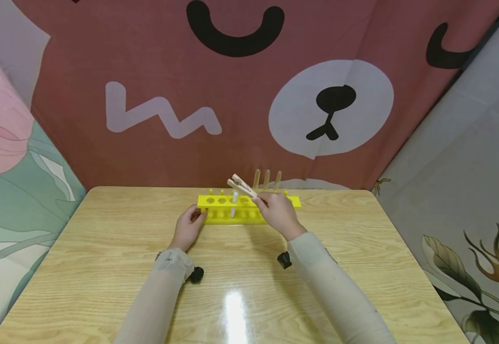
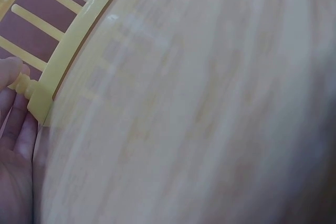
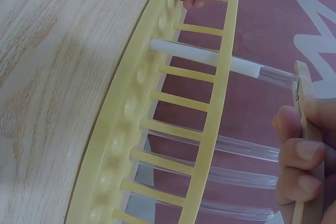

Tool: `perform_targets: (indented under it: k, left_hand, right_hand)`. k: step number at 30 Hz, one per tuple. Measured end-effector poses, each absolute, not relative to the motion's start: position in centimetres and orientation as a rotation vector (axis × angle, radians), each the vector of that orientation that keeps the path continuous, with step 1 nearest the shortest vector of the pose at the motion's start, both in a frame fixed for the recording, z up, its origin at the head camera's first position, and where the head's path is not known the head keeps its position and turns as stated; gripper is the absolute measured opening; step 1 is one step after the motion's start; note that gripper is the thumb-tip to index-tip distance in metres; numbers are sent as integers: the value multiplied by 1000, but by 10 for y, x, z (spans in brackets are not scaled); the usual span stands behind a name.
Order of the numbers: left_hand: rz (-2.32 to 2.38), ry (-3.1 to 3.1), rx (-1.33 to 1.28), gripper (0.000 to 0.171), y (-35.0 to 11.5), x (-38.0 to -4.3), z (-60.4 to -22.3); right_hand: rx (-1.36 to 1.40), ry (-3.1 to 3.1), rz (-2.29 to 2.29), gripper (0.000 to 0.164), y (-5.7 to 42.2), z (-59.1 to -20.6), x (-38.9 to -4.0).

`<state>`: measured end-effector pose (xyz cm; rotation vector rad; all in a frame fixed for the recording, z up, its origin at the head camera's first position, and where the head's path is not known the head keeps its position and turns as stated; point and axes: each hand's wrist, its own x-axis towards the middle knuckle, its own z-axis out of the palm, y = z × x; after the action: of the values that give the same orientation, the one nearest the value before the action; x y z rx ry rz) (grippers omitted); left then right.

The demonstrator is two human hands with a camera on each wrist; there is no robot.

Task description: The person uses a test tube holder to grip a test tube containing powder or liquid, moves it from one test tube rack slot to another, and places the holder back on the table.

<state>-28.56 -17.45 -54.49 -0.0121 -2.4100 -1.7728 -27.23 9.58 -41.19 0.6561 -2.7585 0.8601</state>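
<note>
A yellow test tube rack [image 1: 293,201] stands on the table, and my left hand [image 1: 187,228] holds the post at its left end. In the left wrist view, the thumb and fingers of that hand close around the turned post [image 2: 23,85]. My right hand [image 1: 279,212] grips a wooden test tube clamp [image 1: 243,187] over the rack. Its jaws are at the upper end of a clear test tube [image 3: 275,75] in the right wrist view. This tube stands in a rack hole and has white contents [image 3: 191,53].
Three clear test tubes [image 1: 267,179] stand upright along the back of the rack, right of the white-filled one. The wood-grain table [image 1: 232,258] ends at a cloth backdrop [image 1: 168,162] close behind the rack.
</note>
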Motion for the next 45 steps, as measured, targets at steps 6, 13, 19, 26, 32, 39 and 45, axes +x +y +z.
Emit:
perform_targets:
  k: [6, 13, 19, 26, 32, 39, 45]
  left_hand:
    - [-1775, -2405, -19, 22, -174, -285, -546]
    - [-1754, -2401, -30, 22, -175, -285, -547]
    - [-1785, -2388, -28, 23, -175, -285, -543]
    - [-1774, -2389, -29, 23, -175, -285, -545]
    - [-1758, -2395, -16, 23, -175, -287, -546]
    - [-1771, -2394, -29, 24, -176, -286, -545]
    - [-1793, -2397, -29, 24, -176, -286, -544]
  right_hand:
    - [650, -2752, 873, 25, 95, -410, -274]
    - [635, -2742, 881, 23, 93, -405, -274]
    - [623, -2756, 897, 29, 96, -403, -274]
    - [630, -2727, 918, 30, 99, -407, -275]
    - [612, -2707, 968, 30, 102, -408, -273]
    - [566, -2715, 984, 31, 108, -411, -273]
    - [536, -2706, 1002, 31, 115, -417, -275]
